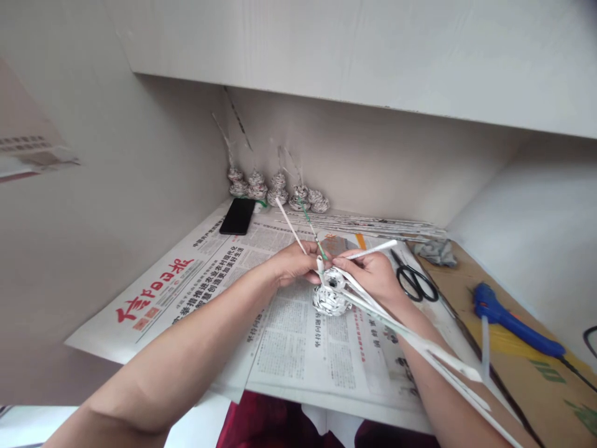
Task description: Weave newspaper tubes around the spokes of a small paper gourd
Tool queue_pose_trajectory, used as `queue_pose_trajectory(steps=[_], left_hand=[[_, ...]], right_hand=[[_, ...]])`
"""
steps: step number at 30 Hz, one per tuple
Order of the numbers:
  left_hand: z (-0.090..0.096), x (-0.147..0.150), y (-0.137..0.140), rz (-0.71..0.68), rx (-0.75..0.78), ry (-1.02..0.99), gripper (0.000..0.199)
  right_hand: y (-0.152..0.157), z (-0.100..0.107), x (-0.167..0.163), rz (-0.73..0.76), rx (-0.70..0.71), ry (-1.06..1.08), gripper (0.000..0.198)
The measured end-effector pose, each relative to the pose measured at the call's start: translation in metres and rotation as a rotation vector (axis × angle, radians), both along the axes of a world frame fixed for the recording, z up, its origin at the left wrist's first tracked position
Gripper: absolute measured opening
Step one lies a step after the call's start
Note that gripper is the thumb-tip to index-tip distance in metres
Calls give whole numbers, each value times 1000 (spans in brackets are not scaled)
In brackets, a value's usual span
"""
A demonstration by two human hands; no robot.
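Note:
Between my hands sits a small woven paper gourd (332,301) with a rounded body and an open ring at its top. Long rolled paper strips (420,343) fan out from it, several of them running down over my right forearm. My left hand (298,261) is closed at the gourd's far left side, fingers on the strips near its top. My right hand (370,271) pinches a white paper strip at the upper right of the gourd, its thumb and forefinger close to the left fingertips. Some fingertips are hidden behind the strips.
Newspaper (298,348) covers the tabletop. Finished-looking woven gourds (278,190) stand along the back wall behind a black phone (237,216). Thin paper rods (373,224) lie at the back. Black scissors (417,283), a crumpled cloth (436,252) and a blue glue gun (510,323) are at right.

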State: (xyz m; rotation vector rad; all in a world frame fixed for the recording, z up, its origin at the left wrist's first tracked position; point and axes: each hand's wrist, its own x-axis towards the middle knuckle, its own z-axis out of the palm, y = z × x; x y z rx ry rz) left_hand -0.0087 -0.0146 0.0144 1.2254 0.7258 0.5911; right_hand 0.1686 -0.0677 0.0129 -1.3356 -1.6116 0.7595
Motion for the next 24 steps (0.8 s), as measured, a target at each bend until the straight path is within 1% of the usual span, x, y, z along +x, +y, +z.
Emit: queue_pose_trajectory(steps=[6, 9, 12, 14, 16, 18, 20, 24], left_hand=[[-1, 2, -2, 55, 26, 19, 45], [-1, 3, -4, 58, 59, 13, 44], [-1, 1, -4, 62, 111, 5, 41], [-2, 0, -3, 63, 147, 3, 40], [-2, -1, -2, 54, 173, 12, 39], [-1, -1, -1, 37, 175, 23, 37], [-1, -1, -1, 25, 160, 35, 36], [0, 3, -4, 75, 118, 61, 36]], right_hand=[[1, -4, -5, -23, 10, -14, 23], [-1, -2, -5, -48, -17, 61, 27], [-4, 5, -1, -54, -146, 146, 33], [-6, 9, 3, 11, -258, 156, 35], [-8, 12, 6, 59, -316, 145, 36], [-7, 12, 7, 43, -313, 130, 37], [-6, 10, 4, -1, -265, 119, 37], [-2, 4, -1, -32, -167, 135, 37]])
